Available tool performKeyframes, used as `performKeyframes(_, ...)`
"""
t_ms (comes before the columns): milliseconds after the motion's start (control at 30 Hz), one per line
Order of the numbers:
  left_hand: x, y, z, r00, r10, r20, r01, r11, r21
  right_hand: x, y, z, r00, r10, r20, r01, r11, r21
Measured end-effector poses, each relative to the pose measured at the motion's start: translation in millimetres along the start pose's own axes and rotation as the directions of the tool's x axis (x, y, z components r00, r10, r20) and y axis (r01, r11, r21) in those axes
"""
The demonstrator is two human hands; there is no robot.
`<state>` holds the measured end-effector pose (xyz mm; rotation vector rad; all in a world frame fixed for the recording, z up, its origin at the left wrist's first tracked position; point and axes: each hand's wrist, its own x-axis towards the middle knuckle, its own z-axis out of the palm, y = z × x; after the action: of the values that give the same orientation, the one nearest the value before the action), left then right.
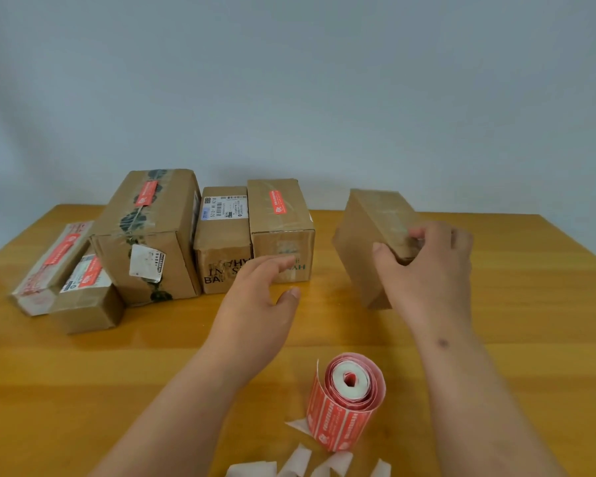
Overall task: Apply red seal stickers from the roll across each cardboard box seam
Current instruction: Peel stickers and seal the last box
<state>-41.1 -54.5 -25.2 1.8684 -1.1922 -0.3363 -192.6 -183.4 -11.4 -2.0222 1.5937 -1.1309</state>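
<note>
Pale grey wall behind, and in front of it a wooden table (pixel 496 339) with a row of cardboard boxes along its far side. Four of those on the left already carry red stickers across their tops: the flat one at the end (pixel 54 259), the small one beside it (pixel 86 294), the big tall one (pixel 148 232) and the one at the right of the row (pixel 281 228). The box with the white shipping label (pixel 222 235), between the last two, shows no red sticker that I can see.

Well apart to the right, the person's right hand (pixel 427 266) grips a plain box (pixel 369 242), fingers curled over its top edge and thumb pressed on the near face, so it stands tipped up on one edge. It looks light and stiff enough to turn one-handed; holding it by the edges keeps the taped seam on its upper face free. The glossy tape there may be a bit slick.

The left hand (pixel 258 297) hovers over the table with fingers loosely spread, holding nothing, near the front of the row.

The sticker roll (pixel 346 397) stands on end near the table's front edge, its loose tail hanging out. It looks thin and floppy, best taken by a corner. Torn scraps of backing paper (pixel 300 463) lie just in front.
</note>
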Motion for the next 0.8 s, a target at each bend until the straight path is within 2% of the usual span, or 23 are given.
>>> performKeyframes(67, -5, 4, -7, 0.999, 0.012, -0.038, -0.013, 0.999, -0.040, -9, -14, -17, 0.996, -0.078, -0.039, 0.083, 0.986, 0.145)
performKeyframes(133, -9, 8, -16, 0.995, 0.016, -0.102, -0.027, 0.994, -0.110, -22, -32, -32, 0.989, -0.150, 0.010, 0.140, 0.947, 0.289)
performKeyframes(233, -18, 9, -36, 0.948, 0.012, -0.317, -0.083, 0.974, -0.211, -44, -56, -43, 0.935, -0.256, 0.244, 0.120, 0.878, 0.463)
performKeyframes(300, -26, 9, -55, 0.873, 0.016, -0.487, -0.118, 0.977, -0.179, -59, -67, -39, 0.852, -0.344, 0.395, 0.117, 0.860, 0.497)
performKeyframes(333, -30, 8, -64, 0.853, 0.005, -0.522, -0.110, 0.979, -0.170, -66, -72, -35, 0.800, -0.379, 0.465, 0.122, 0.862, 0.492)
performKeyframes(400, -36, 3, -80, 0.874, -0.045, -0.484, -0.024, 0.991, -0.135, -79, -82, -22, 0.696, -0.417, 0.585, 0.144, 0.879, 0.455)
performKeyframes(500, -50, -10, -90, 0.950, -0.119, -0.288, 0.176, 0.968, 0.181, -96, -91, -3, 0.586, -0.424, 0.691, 0.235, 0.905, 0.356)
performKeyframes(567, -61, -17, -90, 0.977, -0.150, -0.154, 0.196, 0.918, 0.345, -103, -91, 6, 0.538, -0.407, 0.739, 0.336, 0.907, 0.255)
performKeyframes(667, -71, -20, -86, 0.983, -0.159, -0.088, 0.182, 0.871, 0.457, -110, -89, 8, 0.566, -0.427, 0.705, 0.475, 0.868, 0.145)
performKeyframes(800, -73, -11, -76, 0.992, -0.079, -0.100, 0.118, 0.864, 0.490, -102, -79, -20, 0.671, -0.375, 0.640, 0.430, 0.900, 0.076)
